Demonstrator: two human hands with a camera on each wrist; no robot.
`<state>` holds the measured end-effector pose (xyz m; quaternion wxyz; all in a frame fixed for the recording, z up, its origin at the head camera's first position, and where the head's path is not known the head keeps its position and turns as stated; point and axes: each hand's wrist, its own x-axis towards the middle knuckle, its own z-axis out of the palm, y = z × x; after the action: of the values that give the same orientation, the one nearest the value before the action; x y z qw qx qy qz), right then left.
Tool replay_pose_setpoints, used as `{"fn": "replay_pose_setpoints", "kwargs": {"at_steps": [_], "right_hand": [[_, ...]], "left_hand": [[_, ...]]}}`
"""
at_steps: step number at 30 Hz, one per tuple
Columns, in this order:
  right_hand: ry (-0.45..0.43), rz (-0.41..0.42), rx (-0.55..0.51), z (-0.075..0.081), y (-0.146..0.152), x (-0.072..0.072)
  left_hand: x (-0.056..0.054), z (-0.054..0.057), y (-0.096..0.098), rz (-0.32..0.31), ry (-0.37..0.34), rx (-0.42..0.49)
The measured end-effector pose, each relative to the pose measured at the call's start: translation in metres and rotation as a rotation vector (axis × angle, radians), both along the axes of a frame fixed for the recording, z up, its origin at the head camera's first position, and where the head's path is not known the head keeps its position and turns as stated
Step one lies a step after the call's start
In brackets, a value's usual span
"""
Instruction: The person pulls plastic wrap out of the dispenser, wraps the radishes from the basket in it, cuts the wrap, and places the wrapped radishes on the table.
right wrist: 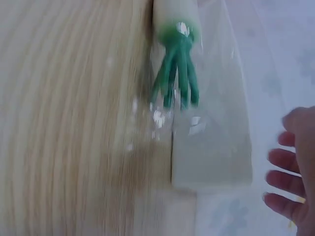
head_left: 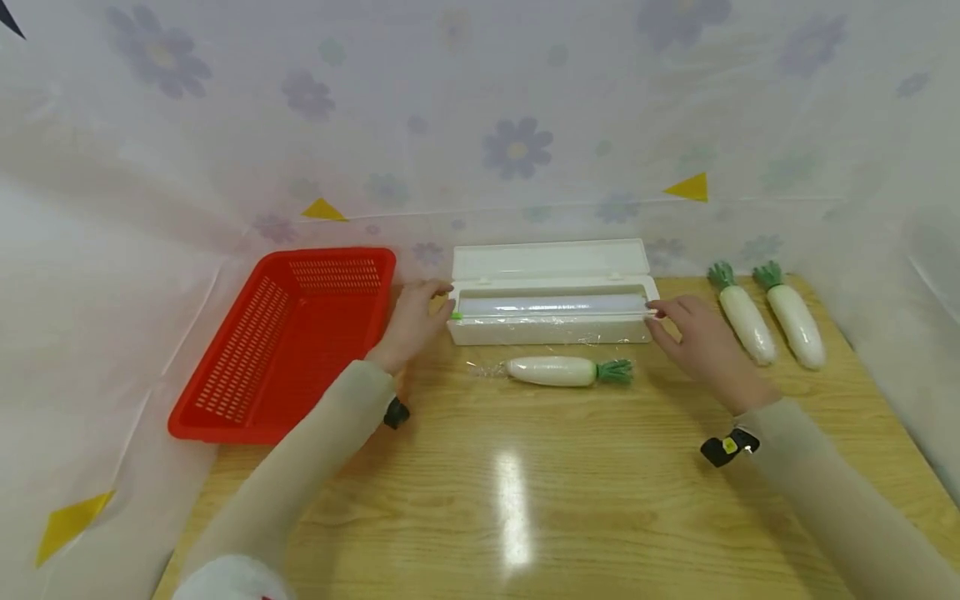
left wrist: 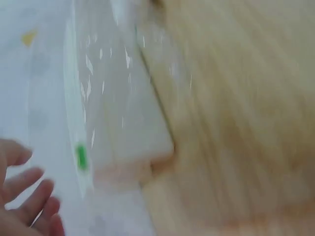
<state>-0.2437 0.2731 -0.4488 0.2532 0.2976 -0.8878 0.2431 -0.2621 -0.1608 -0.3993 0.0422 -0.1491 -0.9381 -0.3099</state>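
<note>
A white cling film box (head_left: 551, 332) stands on the table with its lid (head_left: 551, 260) raised, a film roll (head_left: 551, 303) inside. At the left end of its cutter rail is a green slider (left wrist: 81, 156). Clear film hangs over the front and reaches a white radish with green stalks (head_left: 553, 372) lying before it. My left hand (head_left: 415, 323) is beside the box's left end, fingers loosely bent around nothing. At the right end, my right hand (head_left: 693, 346) has its fingertips close by the rail; the right wrist view shows those fingers (right wrist: 283, 182) relaxed and apart from the box.
A red plastic basket (head_left: 386, 287) stands to the left, close to my left forearm. Two more radishes, a first radish (head_left: 748, 323) and a second radish (head_left: 797, 325), lie at the right. Flower-patterned sheeting (head_left: 517, 183) borders the wooden table (head_left: 585, 492).
</note>
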Motion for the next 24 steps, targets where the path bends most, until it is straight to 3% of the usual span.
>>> {"fn": "replay_pose_setpoints", "kwargs": {"at_steps": [1,3,7,10,14,20,24], "right_hand": [[0.035,0.055,0.019,0.000,-0.005,0.002],[0.070,0.143,0.070,-0.001,-0.017,0.006],[0.082,0.228,0.182,-0.007,-0.039,0.014],[0.082,0.236,0.249,-0.014,-0.053,0.018],[0.058,0.206,0.303,-0.023,-0.065,0.019],[-0.065,0.138,0.408,-0.032,-0.073,0.023],[-0.034,0.103,0.470,-0.032,-0.076,0.024]], "left_hand": [[0.006,-0.002,0.007,0.010,0.037,0.011],[0.017,-0.007,0.024,-0.032,0.118,-0.029],[0.041,-0.021,0.057,-0.244,0.264,-0.346],[0.053,-0.030,0.076,-0.356,0.293,-0.500],[0.057,-0.041,0.092,-0.352,0.253,-0.531],[0.053,-0.055,0.103,-0.319,0.193,-0.544],[0.049,-0.061,0.108,-0.291,0.186,-0.543]]}}
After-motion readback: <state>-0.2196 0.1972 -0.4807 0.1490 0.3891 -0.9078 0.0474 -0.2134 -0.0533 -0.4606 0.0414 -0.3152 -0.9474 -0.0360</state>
